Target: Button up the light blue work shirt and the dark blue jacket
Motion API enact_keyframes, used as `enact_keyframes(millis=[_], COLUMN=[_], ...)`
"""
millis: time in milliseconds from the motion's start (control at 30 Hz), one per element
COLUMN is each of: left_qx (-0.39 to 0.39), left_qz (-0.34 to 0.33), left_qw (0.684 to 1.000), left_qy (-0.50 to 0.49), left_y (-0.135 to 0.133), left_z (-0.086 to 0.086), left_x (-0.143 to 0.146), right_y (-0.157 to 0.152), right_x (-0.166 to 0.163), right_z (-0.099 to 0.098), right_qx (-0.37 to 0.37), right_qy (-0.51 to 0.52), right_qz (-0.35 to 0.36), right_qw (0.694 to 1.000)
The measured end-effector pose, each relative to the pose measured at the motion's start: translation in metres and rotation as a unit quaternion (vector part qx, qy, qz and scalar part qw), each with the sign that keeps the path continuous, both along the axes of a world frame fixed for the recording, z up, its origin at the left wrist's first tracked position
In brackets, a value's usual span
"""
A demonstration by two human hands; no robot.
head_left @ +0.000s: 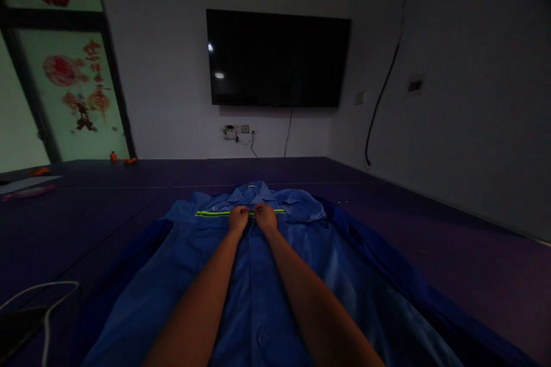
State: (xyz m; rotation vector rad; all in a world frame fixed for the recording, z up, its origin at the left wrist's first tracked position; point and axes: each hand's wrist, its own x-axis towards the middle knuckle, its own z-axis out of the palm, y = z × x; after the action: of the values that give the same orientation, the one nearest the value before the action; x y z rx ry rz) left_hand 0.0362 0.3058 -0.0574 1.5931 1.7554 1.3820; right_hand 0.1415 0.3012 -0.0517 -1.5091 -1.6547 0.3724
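Note:
A blue work jacket (228, 292) lies spread on its back on the dark purple floor, its collar pointing away from me. Across its chest runs a yellow-green stripe (210, 214), with pale lettering above it on the left. My left hand (239, 219) is closed on the front placket at the level of the stripe. Just beside it, my right hand (266, 218) pinches the other edge of the same placket. The fingertips of both hands nearly meet, and what lies between them is too small to make out. Darker blue sleeves (379, 252) reach out on both sides.
A white cable (47, 321) and a dark object lie at the lower left. Small orange things (129, 160) sit near the glass door (77, 80). A television (278, 60) hangs on the far wall above sockets (241, 130). A black cable (387, 77) runs down the right wall.

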Motion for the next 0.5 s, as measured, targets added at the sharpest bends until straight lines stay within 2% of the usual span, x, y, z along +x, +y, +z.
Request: enact_keyframes(millis=[500], left_qx=[-0.009], left_qz=[-0.015], left_qw=[0.997], left_qy=[-0.076], left_y=[-0.0070], left_z=[0.0027], left_x=[0.0016], right_y=[0.0010], right_x=[0.0017], right_z=[-0.0008], right_qx=[0.019], right_qy=[0.034], right_qz=[-0.001], right_qw=[0.999])
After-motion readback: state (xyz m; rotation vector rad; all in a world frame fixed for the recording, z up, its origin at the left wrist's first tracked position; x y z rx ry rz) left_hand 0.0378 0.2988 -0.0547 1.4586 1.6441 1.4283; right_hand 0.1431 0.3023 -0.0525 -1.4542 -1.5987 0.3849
